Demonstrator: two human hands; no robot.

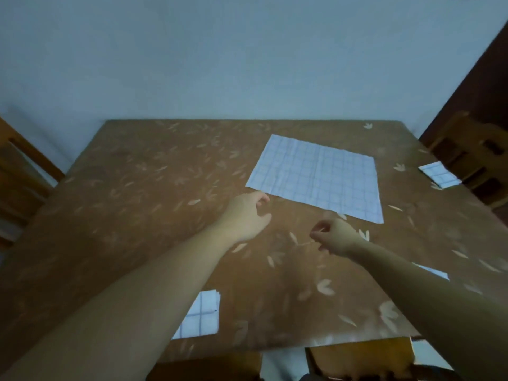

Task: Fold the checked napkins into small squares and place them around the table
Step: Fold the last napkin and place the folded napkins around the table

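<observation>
A white napkin with blue checks (316, 176) lies spread flat on the far right half of the brown table (137, 188). My left hand (247, 215) hovers just off its near left corner, fingers loosely curled, holding nothing. My right hand (335, 236) hangs a little short of the napkin's near edge, fingers loosely curled and empty. A folded napkin square (203, 314) lies near the front edge, partly under my left forearm. Another folded square (438, 174) sits at the right edge. A third folded napkin (434, 271) peeks out behind my right forearm.
The table wears a brown cloth with pale leaf prints and stands against a pale wall. Wooden chairs stand at the left (19, 174), at the right (472, 160) and at the near side (357, 358).
</observation>
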